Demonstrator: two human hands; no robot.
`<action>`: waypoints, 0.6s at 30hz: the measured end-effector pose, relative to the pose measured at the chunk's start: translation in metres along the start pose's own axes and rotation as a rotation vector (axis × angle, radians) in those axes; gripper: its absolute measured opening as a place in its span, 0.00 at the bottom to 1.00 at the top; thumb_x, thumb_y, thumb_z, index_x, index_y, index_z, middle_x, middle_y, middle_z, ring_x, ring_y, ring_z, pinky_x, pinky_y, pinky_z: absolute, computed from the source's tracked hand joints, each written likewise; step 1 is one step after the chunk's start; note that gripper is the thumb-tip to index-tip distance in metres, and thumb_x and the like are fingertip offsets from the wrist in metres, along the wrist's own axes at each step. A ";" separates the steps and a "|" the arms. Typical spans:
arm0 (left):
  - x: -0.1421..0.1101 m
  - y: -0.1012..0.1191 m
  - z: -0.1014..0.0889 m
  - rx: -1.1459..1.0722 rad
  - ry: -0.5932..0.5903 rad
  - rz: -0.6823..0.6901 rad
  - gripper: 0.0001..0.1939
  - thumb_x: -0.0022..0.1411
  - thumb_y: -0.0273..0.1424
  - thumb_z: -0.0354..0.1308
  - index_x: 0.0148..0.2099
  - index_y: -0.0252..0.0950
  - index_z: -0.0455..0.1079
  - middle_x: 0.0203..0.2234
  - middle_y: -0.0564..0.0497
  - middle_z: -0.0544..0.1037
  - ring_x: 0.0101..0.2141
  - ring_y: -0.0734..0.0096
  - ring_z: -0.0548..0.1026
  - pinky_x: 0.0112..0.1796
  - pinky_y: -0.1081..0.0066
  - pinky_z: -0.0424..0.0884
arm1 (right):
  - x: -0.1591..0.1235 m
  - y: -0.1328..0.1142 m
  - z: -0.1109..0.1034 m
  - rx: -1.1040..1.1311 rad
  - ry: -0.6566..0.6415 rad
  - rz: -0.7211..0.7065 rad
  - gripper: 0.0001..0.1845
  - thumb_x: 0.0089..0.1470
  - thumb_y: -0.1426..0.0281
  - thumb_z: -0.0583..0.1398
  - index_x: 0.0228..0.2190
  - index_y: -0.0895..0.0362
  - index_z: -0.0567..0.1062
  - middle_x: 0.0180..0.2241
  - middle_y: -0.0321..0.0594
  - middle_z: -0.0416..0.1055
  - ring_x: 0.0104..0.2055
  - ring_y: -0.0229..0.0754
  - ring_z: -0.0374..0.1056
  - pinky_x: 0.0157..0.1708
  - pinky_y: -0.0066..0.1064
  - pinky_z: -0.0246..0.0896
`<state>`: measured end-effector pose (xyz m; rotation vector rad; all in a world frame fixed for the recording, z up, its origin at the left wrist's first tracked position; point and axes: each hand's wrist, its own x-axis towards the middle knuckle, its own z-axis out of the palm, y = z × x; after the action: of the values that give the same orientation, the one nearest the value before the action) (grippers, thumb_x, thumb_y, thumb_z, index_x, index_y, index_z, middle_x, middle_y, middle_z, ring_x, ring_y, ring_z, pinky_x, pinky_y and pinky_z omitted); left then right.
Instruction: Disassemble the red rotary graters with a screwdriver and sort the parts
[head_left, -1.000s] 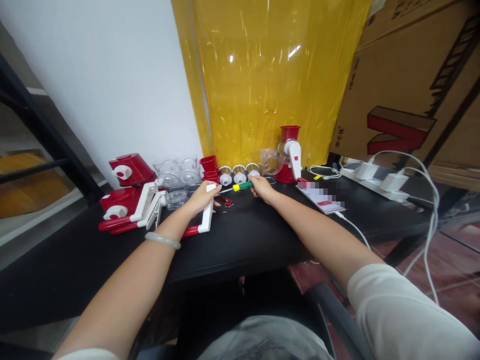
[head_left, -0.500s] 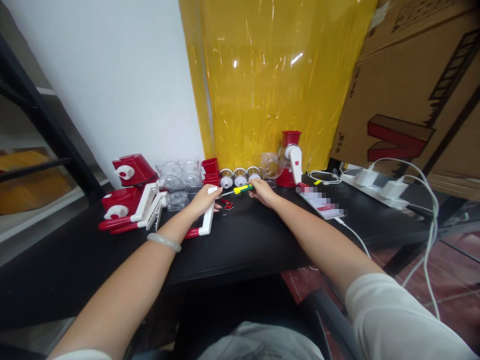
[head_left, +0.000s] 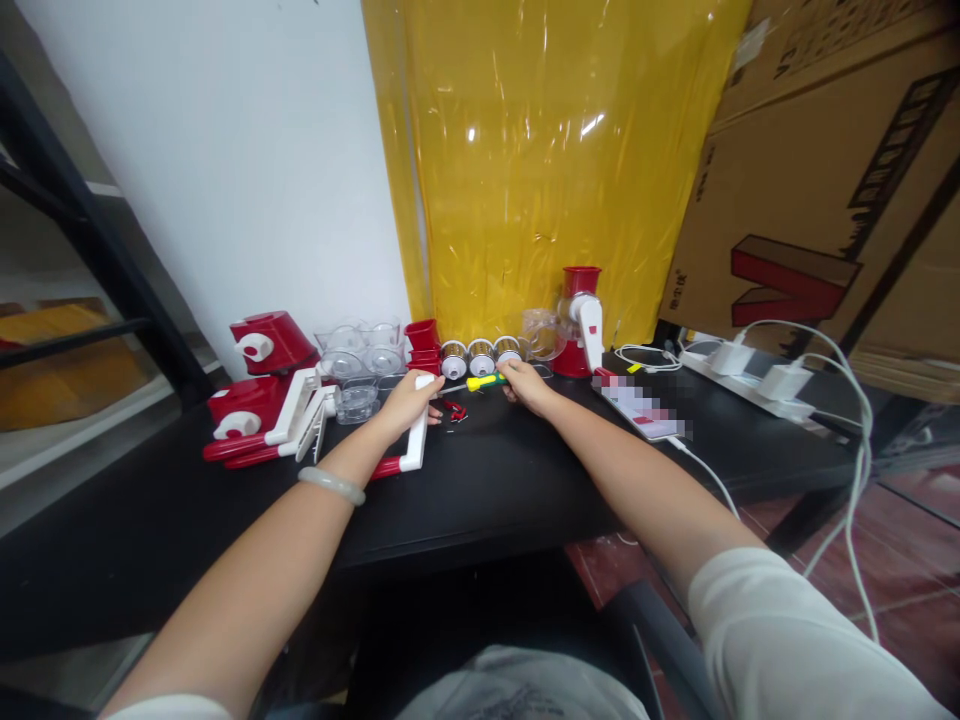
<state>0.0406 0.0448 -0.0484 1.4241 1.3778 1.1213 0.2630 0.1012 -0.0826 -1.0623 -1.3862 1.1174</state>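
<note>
My left hand [head_left: 406, 403] is closed round the upper end of a white crank handle [head_left: 414, 442] with a red grip [head_left: 388, 467]. In my right hand [head_left: 523, 385] is a screwdriver [head_left: 486, 382] with a yellow and green handle, held level. Its shaft points left at the top of the crank handle; whether the tip touches is too small to tell. Small red parts [head_left: 454, 410] and what look like screws lie on the black table between my hands. Behind them stand several grater drums [head_left: 481, 358] in a row.
At left are red grater bases [head_left: 274, 342] and more white crank handles [head_left: 294, 412], beside clear plastic parts [head_left: 358, 352] and red hoppers [head_left: 422, 340]. An assembled rotary grater [head_left: 583, 320] stands at back right. A phone [head_left: 639, 408], a power strip [head_left: 750, 382] and white cables occupy the right side.
The view has shifted slightly. Both hands keep their grips, and the screwdriver stays at the crank handle with hardly any visible movement.
</note>
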 end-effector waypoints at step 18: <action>-0.005 0.007 0.000 -0.122 -0.023 0.019 0.12 0.66 0.31 0.63 0.45 0.38 0.61 0.34 0.52 0.73 0.23 0.75 0.73 0.27 0.69 0.78 | -0.008 -0.013 0.007 0.320 0.030 0.044 0.05 0.46 0.70 0.59 0.26 0.56 0.67 0.18 0.28 0.60 0.17 0.29 0.53 0.20 0.24 0.48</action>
<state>0.0428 0.0393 -0.0419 1.3610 1.2610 1.1771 0.2561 0.0899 -0.0718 -0.8767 -1.1182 1.2995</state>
